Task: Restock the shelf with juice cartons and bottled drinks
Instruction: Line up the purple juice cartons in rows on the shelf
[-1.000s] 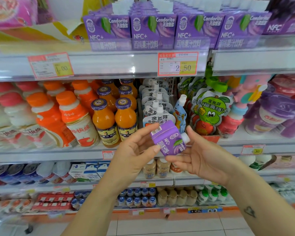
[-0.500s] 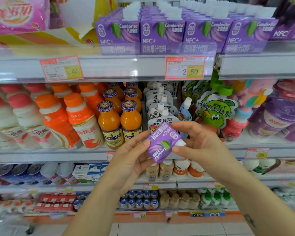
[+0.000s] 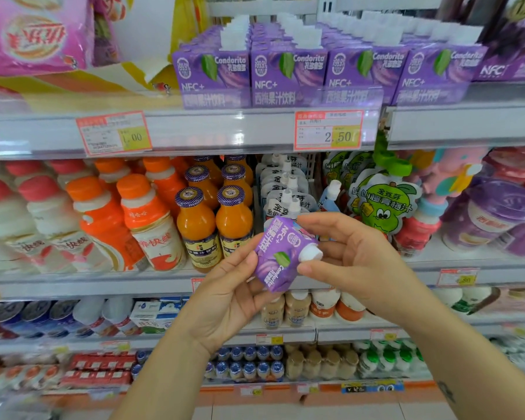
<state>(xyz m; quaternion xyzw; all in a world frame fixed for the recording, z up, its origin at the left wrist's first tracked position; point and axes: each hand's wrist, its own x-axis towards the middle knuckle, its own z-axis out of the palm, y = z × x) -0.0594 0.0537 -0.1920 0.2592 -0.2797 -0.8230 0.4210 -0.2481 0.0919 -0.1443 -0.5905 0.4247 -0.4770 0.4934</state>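
A small purple juice carton (image 3: pixel 281 254) with a white cap is held between both hands in front of the middle shelf, tilted with its cap pointing right. My left hand (image 3: pixel 228 294) grips its left side and bottom with thumb and fingers. My right hand (image 3: pixel 350 257) holds the cap end, thumb under the cap and fingers curled over the top. Rows of the same purple cartons (image 3: pixel 288 71) stand on the upper shelf (image 3: pixel 225 128), directly above my hands.
Orange juice bottles (image 3: pixel 215 219) and orange-capped milk drinks (image 3: pixel 146 219) fill the middle shelf on the left; white spouted pouches (image 3: pixel 282 192) and green pouches (image 3: pixel 382 201) stand behind my hands. Lower shelves hold cans and small bottles. A pink snack bag (image 3: pixel 34 34) sits upper left.
Both hands have turned the carton: its barcode side faced me before, now its printed front and white cap show. The hands have risen slightly toward the shelf.
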